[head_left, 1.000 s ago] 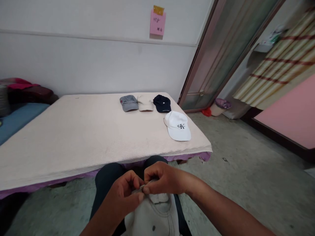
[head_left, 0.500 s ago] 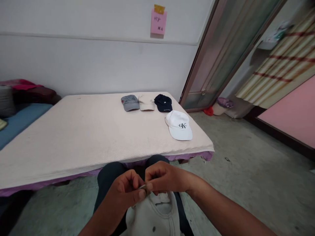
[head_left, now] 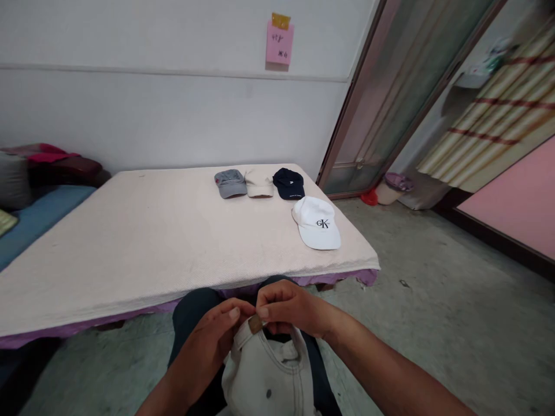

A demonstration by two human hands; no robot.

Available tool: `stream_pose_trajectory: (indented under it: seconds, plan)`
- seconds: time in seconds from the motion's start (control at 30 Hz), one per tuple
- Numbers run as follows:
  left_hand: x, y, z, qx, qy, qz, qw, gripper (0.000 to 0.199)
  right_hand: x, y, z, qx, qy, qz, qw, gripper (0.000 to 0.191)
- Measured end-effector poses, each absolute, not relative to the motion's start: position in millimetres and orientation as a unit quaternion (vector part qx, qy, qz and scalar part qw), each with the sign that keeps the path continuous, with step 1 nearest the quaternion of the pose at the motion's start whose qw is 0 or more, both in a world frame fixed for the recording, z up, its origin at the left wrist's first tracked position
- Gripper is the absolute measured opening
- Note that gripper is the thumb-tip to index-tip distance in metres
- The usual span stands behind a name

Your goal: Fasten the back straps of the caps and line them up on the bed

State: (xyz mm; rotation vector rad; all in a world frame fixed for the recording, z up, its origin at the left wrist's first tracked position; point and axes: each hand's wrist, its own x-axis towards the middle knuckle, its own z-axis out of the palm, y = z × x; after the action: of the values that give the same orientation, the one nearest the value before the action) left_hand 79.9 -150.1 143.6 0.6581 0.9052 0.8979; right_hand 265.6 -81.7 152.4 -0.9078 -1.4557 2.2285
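Note:
A light cream baseball cap [head_left: 264,370] is at my lap, its back opening and adjustable strap facing up. A brown metal-looking buckle [head_left: 255,324] sits on the strap. My right hand [head_left: 288,306] pinches the strap end just right of the buckle, thumb against bent fingers. Along the strap's left side, my left hand [head_left: 217,332] holds the cap, its fingers partly hidden behind the strap and its thumb lying near the buckle. The cap's brim is out of sight.
On the pale bed cover [head_left: 151,231] lie a grey cap [head_left: 230,184], a cream cap [head_left: 259,185], a navy cap [head_left: 289,184] and a white cap [head_left: 318,224] with black letters. A bin [head_left: 389,189] stands by the sliding door [head_left: 368,98]. Blue bedding [head_left: 47,216] is at left.
My left thumb has lifted off the strap end and shifted up and left, so the buckle now shows plainly. My right hand keeps its pinch in nearly the same place.

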Motion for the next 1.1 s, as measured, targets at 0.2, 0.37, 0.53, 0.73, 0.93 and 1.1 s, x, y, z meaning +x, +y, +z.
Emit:
stream_pose_trajectory:
  seconds: [0.2,0.37,0.53,0.73,0.93,1.1]
  plan:
    - [80,-152,144,0.354,0.462,0.408,0.703,0.02,263,-85,147,-0.311,-0.497,0.785,0.2,0.015]
    - [82,-149,140,0.384,0.466,0.379,0.701,0.019,260,-88,148,-0.314,-0.547,0.746,0.212,0.02]
    - [63,-151,165,0.201,0.455,0.449,0.742,0.02,281,-84,143,-0.236,-0.561,0.767,0.207,0.033]
    - [49,-120,196,0.041,0.312,0.524,0.791,0.018,298,-95,111,-0.167,-0.469,0.841,0.212,0.053]
    - [53,-59,155,0.026,0.349,0.492,0.798,0.016,293,-75,89,-0.252,-0.335,0.823,0.383,0.036]
    - [61,-32,134,0.091,0.388,0.486,0.778,0.021,303,-36,90,-0.242,-0.31,0.804,0.446,0.042]
